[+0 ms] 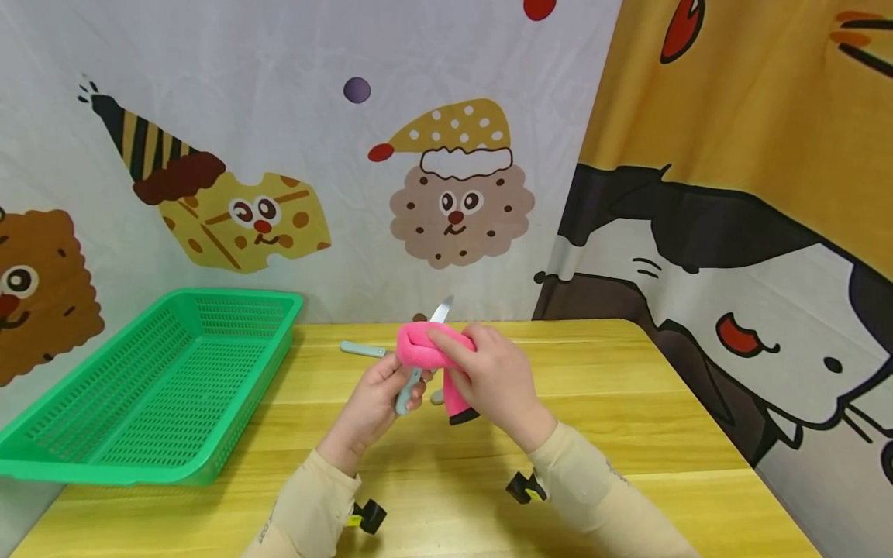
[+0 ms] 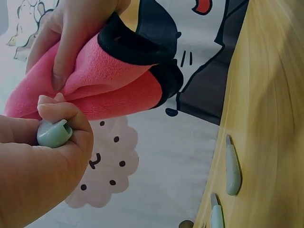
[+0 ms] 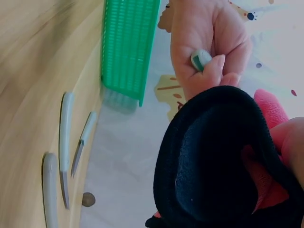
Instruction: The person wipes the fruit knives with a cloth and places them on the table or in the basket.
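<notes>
My left hand point(image 1: 370, 403) grips the pale green handle of a small knife point(image 1: 404, 399), its blade pointing up and away. A pink cloth point(image 1: 436, 355) with black edging is folded over at the blade, and the blade's tip shows above it. My right hand point(image 1: 504, 384) holds this cloth, thumb and fingers pinching its folds. In the left wrist view the handle's end pokes out of the left fist, and the cloth hides the blade. From the right wrist, the cloth's dark inner side point(image 3: 209, 156) gapes toward the camera.
Three more knives lie on the wooden table point(image 1: 600, 403) beyond the hands: a long pale one point(image 3: 66, 133), a short one point(image 3: 84, 135) and a greyer handle point(image 3: 50, 190). A green plastic basket point(image 1: 240, 403) stands at the left. A printed curtain point(image 1: 335, 232) hangs behind the table.
</notes>
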### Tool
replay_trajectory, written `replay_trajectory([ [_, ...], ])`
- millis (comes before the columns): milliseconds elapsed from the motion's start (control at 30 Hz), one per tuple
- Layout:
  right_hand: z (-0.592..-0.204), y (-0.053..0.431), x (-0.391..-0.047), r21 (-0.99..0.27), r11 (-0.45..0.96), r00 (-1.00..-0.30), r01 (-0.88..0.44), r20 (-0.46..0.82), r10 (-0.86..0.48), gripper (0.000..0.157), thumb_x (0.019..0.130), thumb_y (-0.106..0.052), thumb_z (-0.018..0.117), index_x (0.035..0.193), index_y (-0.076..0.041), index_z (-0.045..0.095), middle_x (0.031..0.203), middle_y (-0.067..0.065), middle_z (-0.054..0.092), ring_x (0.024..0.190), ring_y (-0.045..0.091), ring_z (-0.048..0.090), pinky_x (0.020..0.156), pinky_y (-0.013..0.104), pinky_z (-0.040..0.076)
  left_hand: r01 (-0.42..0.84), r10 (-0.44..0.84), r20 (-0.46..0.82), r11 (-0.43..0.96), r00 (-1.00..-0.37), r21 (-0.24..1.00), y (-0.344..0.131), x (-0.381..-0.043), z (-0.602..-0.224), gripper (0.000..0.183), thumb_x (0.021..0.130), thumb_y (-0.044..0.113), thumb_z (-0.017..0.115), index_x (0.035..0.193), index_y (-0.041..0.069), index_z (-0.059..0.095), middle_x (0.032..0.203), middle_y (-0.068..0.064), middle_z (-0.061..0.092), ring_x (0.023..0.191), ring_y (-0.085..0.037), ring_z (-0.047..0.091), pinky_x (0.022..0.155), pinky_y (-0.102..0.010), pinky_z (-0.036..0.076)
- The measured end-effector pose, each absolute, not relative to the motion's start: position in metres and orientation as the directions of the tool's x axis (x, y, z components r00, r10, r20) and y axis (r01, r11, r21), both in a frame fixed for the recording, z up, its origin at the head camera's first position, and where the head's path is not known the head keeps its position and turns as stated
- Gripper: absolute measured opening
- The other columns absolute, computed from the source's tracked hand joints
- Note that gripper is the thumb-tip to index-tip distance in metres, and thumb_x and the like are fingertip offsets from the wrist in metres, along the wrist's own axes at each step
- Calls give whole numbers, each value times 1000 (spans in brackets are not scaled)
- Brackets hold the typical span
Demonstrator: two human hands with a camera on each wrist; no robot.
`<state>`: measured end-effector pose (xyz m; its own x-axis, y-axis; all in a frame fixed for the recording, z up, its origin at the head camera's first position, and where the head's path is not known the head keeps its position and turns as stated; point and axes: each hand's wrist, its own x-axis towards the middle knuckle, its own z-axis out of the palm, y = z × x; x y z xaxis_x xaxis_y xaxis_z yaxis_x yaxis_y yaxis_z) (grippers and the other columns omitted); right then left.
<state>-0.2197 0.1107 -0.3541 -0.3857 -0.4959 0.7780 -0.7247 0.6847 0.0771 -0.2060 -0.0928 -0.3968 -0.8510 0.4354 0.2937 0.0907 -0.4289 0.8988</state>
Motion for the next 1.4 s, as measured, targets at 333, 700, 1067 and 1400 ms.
replay_trajectory([
  [333,-350,123,-231,63,710,-398,-701,792,-463,51,80,-8,79,127,-22,64,86,10,57,65,23,52,48,34,45,77,461,269,-393,-846,916,-91,-203,-392,36,110,14,31,135,-10,42,98,-5,54,71,-10,47,62,-21,43],
  [700,-337,136,-247,-7,755,-439,-656,817,-374,50,83,-10,77,129,-22,64,86,12,57,67,26,52,51,37,47,52,445,241,-395,-862,917,-91,-200,-389,36,109,12,32,137,-9,43,100,-7,56,72,-10,48,63,-21,44],
  [1067,-334,147,-247,-61,803,-472,-593,834,-285,50,84,-9,74,131,-23,63,90,13,57,74,29,54,53,40,48,58,421,225,-374,-879,926,-97,-202,-388,37,109,13,34,138,-7,44,101,-10,57,72,-10,49,63,-21,44],
  [1400,-343,133,-228,-5,741,-421,-672,826,-375,53,81,-11,80,129,-24,65,90,11,58,72,25,54,50,35,46,64,395,225,-380,-891,923,-98,-204,-388,37,109,12,33,138,-10,42,99,-8,56,72,-9,49,63,-21,44],
])
